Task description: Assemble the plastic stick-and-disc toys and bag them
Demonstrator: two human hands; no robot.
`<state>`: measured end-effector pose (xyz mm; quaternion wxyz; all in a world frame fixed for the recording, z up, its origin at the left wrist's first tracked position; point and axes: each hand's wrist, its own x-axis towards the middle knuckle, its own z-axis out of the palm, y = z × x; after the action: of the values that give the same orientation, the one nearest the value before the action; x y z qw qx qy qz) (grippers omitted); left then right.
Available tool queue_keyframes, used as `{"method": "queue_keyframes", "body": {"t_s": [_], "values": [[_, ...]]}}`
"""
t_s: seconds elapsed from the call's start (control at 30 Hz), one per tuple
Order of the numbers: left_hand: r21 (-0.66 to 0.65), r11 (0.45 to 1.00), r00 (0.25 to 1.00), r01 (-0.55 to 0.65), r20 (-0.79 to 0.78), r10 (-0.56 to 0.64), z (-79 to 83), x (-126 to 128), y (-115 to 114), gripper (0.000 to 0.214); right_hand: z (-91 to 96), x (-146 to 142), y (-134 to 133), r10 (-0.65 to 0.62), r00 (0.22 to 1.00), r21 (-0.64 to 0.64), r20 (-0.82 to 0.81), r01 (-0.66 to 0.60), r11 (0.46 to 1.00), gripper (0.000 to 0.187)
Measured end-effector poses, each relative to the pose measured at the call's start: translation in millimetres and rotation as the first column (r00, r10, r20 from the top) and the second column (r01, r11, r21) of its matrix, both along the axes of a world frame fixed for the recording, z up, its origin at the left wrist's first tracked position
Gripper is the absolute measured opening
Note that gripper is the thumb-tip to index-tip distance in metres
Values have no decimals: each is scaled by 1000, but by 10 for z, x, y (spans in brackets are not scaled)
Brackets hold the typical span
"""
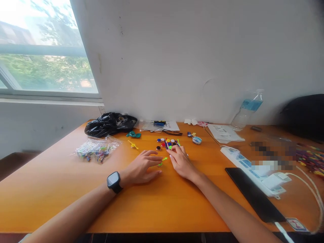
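Out on the orange-brown table [76,192], the left hand [144,165] sits loose and spread, a green arrow piece [165,159] between it and the right hand [181,162], bent over the little coloured discs [163,144], gripping or not we can't tell, a yellow piece [133,145] beyond the left wrist!
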<state>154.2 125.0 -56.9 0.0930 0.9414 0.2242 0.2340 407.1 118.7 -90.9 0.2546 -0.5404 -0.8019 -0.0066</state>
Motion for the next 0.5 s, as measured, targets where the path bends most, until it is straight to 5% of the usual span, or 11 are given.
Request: {"method": "queue_keyframes", "body": {"t_s": [0.5], "values": [[119,978,985,-173,26,171,-67,-21,73,12,12,-93,-19,-1,993,-55,117,7,998,30]]}}
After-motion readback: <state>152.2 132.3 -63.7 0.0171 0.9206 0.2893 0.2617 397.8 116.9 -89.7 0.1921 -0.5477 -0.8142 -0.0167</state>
